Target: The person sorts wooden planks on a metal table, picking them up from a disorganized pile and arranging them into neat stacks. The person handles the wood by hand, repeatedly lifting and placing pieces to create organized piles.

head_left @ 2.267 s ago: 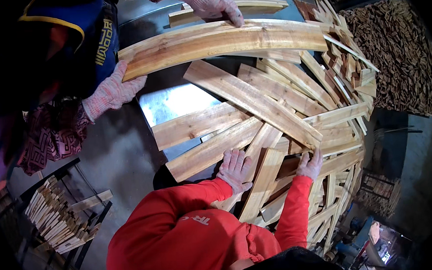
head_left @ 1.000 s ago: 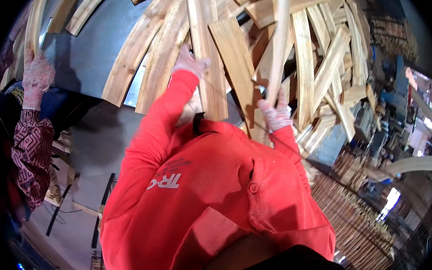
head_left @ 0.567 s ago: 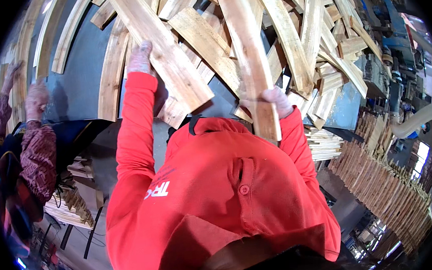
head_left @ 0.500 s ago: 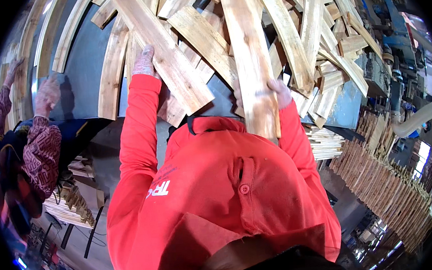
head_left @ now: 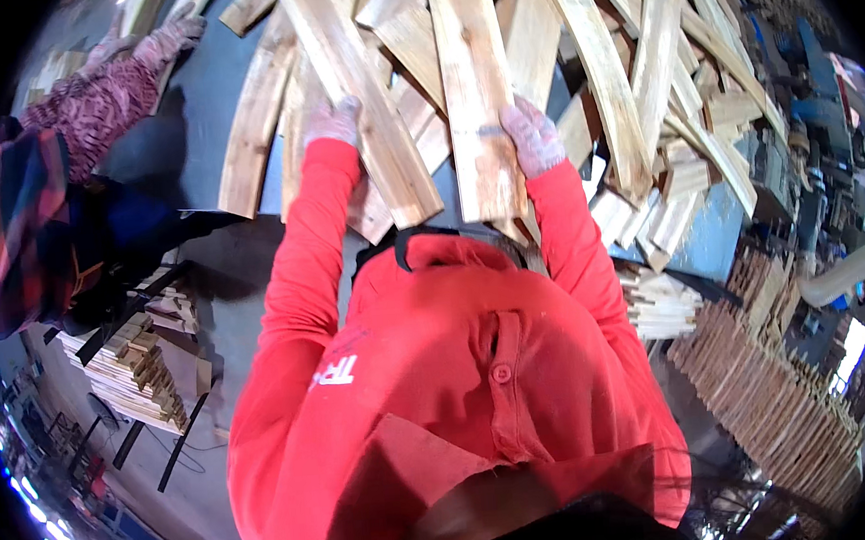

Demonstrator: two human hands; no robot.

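My left hand (head_left: 333, 122), in a pale work glove, is closed on the left edge of a long wooden board (head_left: 370, 124). That board slants from the upper left down toward my waist. My gloved right hand (head_left: 533, 134) grips the right edge of a second board (head_left: 479, 96), which lies nearly straight away from me. Its near end is by my red shirt. The thumb shows on the board's top face; fingers beneath are hidden. Both boards lie over a loose heap of other boards (head_left: 600, 88) on the blue-grey table (head_left: 203, 115).
At the left a co-worker's gloved hands (head_left: 171, 39) reach over more boards. Stacked boards (head_left: 128, 366) stand low at the left, with another stack (head_left: 660, 299) under the table's right side. A large stack of wood strips (head_left: 772, 387) and a pale hose (head_left: 844, 273) are farther right.
The right-hand board has moved away from my body, and my right hand now sits at its edge. The left-hand board has shifted slightly. The co-worker's arms have swung farther over the table.
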